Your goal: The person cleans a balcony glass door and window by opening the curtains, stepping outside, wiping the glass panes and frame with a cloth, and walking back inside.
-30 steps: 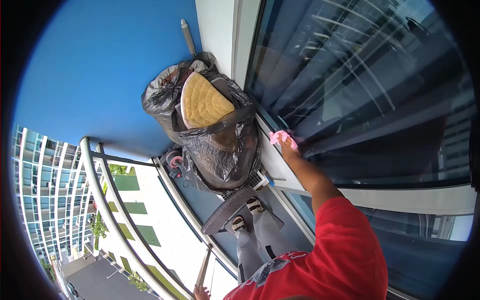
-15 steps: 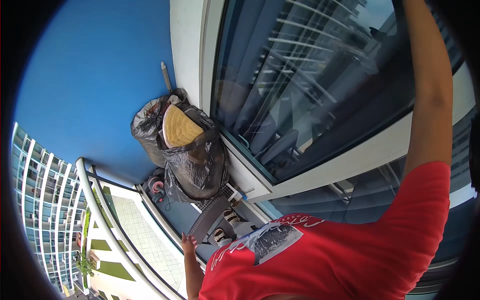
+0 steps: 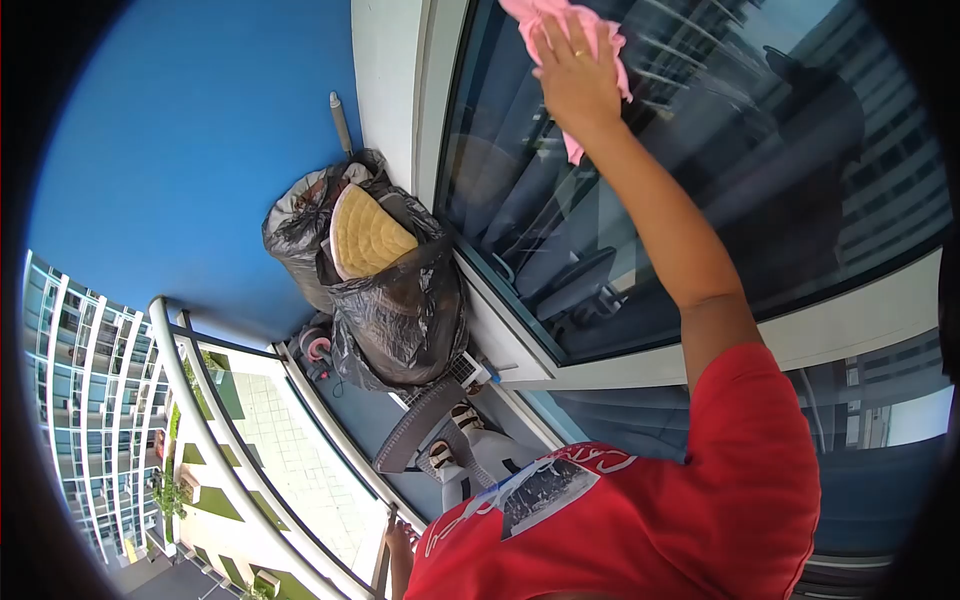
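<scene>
My right hand (image 3: 583,88) lies spread over a pink cloth (image 3: 570,40), pressing it flat against the dark window glass (image 3: 650,230) near the top of the view. The cloth sticks out past the fingertips and below the palm. Low in the view, my left hand (image 3: 400,532) is beside the balcony railing (image 3: 235,450), small and partly hidden by the red shirt; its fingers are hard to make out.
Black plastic bags (image 3: 400,320) stand in the corner by the blue wall (image 3: 200,150), a yellow quilted piece (image 3: 365,235) on top. A grey curved object (image 3: 420,425) lies by my feet. Buildings (image 3: 90,400) show beyond the railing.
My right hand has gone from the lower window edge, by way of the view's upper right, to high on the glass with the cloth. My left hand has dropped lower since half a second ago.
</scene>
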